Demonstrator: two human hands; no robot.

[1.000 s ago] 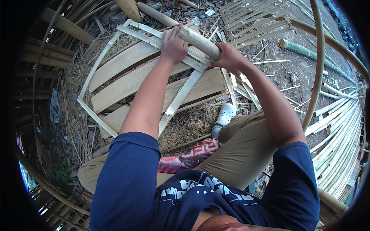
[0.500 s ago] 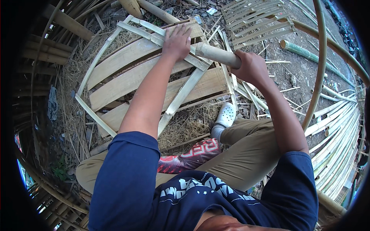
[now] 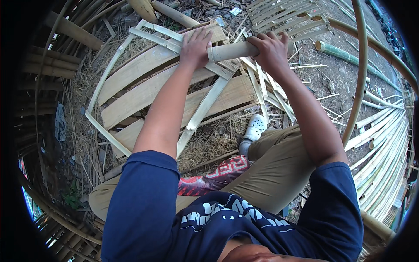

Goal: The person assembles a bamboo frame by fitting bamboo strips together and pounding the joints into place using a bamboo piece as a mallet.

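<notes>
My right hand [image 3: 271, 51] is wrapped around a short, thick bamboo pole [image 3: 233, 51], held level. The pole's near end points left, close beside my left hand [image 3: 195, 49]. That hand lies flat, fingers stretched out, on a split bamboo strip [image 3: 152, 38]. The strip runs across wide pale wooden planks [image 3: 139, 73] laid side by side. Other split strips [image 3: 203, 109] form an angular frame on and around the planks. Whether the pole touches the strip I cannot tell.
Thin bamboo offcuts [image 3: 279, 102] litter the ground by my shoe [image 3: 255, 126]. A slatted bamboo panel [image 3: 283, 17] lies at the far right. Green bamboo [image 3: 345, 56] and many stacked poles [image 3: 377, 153] are to the right. An upright curved pole [image 3: 361, 74] stands near my right arm.
My right hand has moved up and to the left with the bamboo pole, which now lies more level. My left hand has shifted slightly left.
</notes>
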